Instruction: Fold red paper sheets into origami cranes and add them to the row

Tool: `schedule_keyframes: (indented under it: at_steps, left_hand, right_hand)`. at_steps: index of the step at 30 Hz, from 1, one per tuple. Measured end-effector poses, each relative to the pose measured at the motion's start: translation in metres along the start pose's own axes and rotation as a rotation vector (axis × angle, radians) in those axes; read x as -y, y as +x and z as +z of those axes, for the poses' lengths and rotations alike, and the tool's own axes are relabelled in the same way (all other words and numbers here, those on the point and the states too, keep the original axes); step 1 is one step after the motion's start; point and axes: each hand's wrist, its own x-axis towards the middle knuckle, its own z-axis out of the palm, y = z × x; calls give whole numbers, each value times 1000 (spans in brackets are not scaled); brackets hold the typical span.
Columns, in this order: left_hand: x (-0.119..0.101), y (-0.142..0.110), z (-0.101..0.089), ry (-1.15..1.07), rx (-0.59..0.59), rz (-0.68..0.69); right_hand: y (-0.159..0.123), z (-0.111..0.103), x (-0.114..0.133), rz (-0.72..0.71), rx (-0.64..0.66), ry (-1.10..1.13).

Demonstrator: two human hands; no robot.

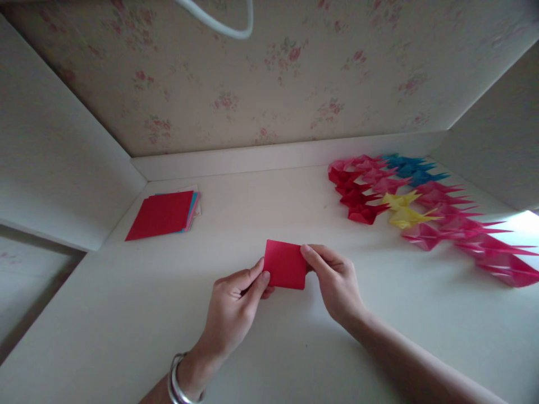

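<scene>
While left fingers pinch one side, right fingers the other, red paper between.

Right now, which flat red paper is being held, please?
The small red square, pinched by the left hand and right hand; the other red sheet lies atop the stack.

Right hand — some fingertips hidden behind red paper; white cable — cut at top.
</scene>
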Motion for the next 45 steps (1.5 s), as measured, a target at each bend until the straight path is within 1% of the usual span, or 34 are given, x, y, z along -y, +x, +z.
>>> schedule_keyframes:
  at_steps: [2, 3, 4, 6, 8, 9, 10, 14, 16, 19, 23, 28, 30, 38, 40, 43, 45]
  left_hand:
    - [0, 0, 0, 12, 0, 14]
    - [0, 0, -1, 22, -9, 14]
    - [0, 0, -2, 27, -20, 12]
    - [0, 1, -4, 35, -44, 2]
    - [-1, 1, -5, 48, -60, 16]
    - [-2, 1, -6, 62, -63, 40]
    - [-2, 1, -5, 82, -61, 77]
    - [-5, -2, -3, 177, -49, 259]
    - [-6, -3, -1, 209, -54, 286]
    - [-8, -2, 0, 224, -62, 245]
    - [-9, -1, -1, 185, -46, 182]
    - [-7, 1, -6, 101, -64, 3]
    - [-6, 3, -8, 83, -67, -44]
    - [-5, 4, -10, 68, -105, -84]
    - [-4, 7, -12, 68, -156, -96]
    - [-3, 13, -19, 28, -289, -129]
    - [-3, 16, -23, -18, -357, -137]
  right_hand:
    - [0, 1, 0, 5, 23, 24]
    - [0, 1, 1, 23, 66, 52]
    - [-1, 2, 2, 48, 131, 83]
    - [-5, 3, 4, 113, 314, 128]
    - [-8, 5, 5, 162, 473, 128]
    - [-10, 6, 6, 177, 511, 114]
    - [-11, 7, 6, 190, 523, 99]
    - [-14, 11, 5, 211, 456, 43]
    - [-14, 11, 6, 211, 436, 22]
    - [-15, 12, 8, 201, 434, 23]
    - [-15, 12, 11, 164, 453, 63]
    - [-13, 10, 10, 192, 437, 64]
    - [-13, 9, 9, 199, 440, 61]
    - [-11, 6, 8, 217, 451, -22]
    - [-11, 4, 7, 224, 447, -31]
    - [-9, 0, 4, 208, 408, -33]
    - [-7, -2, 3, 194, 383, -14]
